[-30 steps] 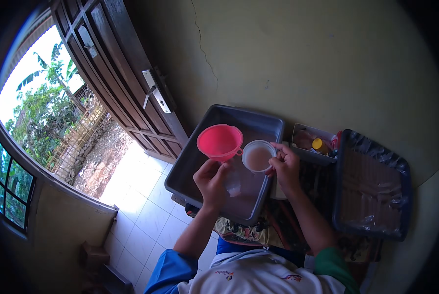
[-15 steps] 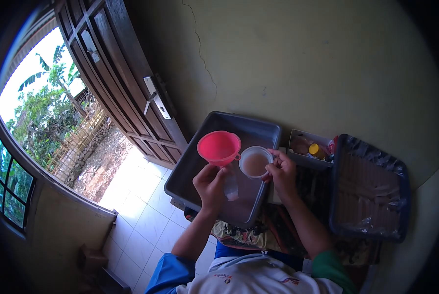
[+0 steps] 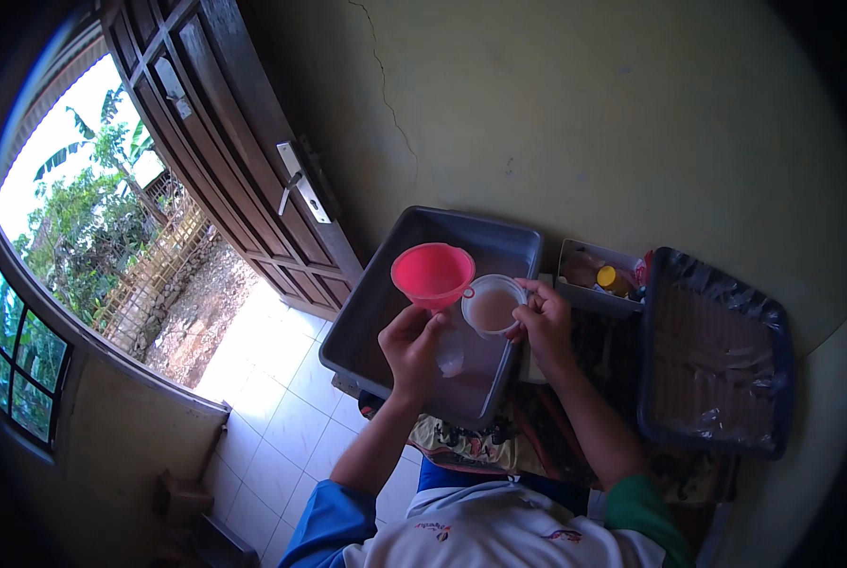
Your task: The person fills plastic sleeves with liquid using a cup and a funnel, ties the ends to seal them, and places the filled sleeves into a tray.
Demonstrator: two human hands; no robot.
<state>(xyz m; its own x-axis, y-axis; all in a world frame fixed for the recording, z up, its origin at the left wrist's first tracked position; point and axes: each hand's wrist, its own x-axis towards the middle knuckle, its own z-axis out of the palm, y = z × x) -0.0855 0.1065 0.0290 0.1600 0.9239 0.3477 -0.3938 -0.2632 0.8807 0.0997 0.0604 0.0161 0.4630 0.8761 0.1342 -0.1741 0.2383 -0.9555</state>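
My left hand (image 3: 410, 346) pinches the neck of a red funnel (image 3: 433, 273), its wide mouth turned up. Below the funnel a clear plastic bag (image 3: 450, 353) hangs from the same fingers, with a little in its bottom end. My right hand (image 3: 543, 322) grips the rim of a clear plastic cup (image 3: 494, 308) that holds a pinkish-brown liquid. The cup is close beside the funnel's right edge and slightly tilted. Both are above a large grey tub (image 3: 348, 352), with brownish liquid in it.
Right of the tub stands a white box (image 3: 584, 296) with a yellow-capped container (image 3: 609, 278) in it. Farther right, a dark blue tray (image 3: 643, 379) carries rows of filled plastic tubes (image 3: 712, 355). A wooden door (image 3: 244, 161) stands open at the left, beside the tiled floor (image 3: 277, 407).
The funnel has shifted slightly up and to the right in view, and the bag with it. The cup has hardly moved and stays beside the funnel.
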